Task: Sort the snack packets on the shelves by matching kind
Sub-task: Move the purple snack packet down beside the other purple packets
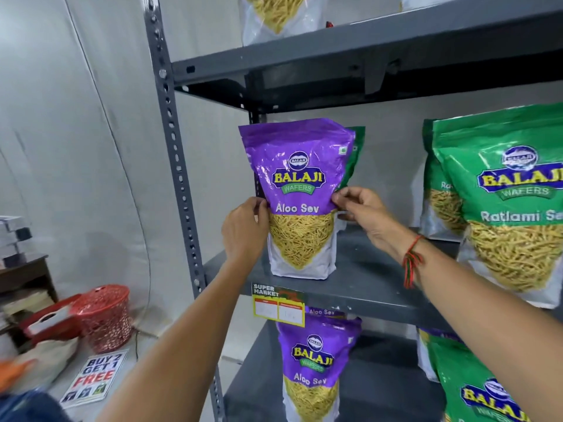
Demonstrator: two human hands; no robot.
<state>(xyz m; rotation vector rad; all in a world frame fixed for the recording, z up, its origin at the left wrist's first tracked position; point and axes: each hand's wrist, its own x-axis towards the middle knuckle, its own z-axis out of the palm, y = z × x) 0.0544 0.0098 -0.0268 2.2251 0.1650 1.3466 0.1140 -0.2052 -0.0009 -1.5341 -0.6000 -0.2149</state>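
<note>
A purple Aloo Sev packet (300, 190) stands upright on the middle shelf (374, 281), held at both sides. My left hand (243, 231) grips its left edge and my right hand (364, 213) pinches its right edge. A green packet (355, 156) peeks out directly behind it. Two green Ratlami Sev packets (511, 205) stand at the right of the same shelf. On the shelf below stand another purple Aloo Sev packet (313, 367) and a green packet (484, 388) at the right. A further packet (275, 16) stands on the top shelf.
The grey slotted upright (179, 184) of the rack runs down the left. A yellow price tag (278, 306) hangs from the middle shelf's front edge. On the floor at the left are a red basket (105, 316), a red bag (50, 322) and a "Buy 2 Get 1 Free" sign (94, 379).
</note>
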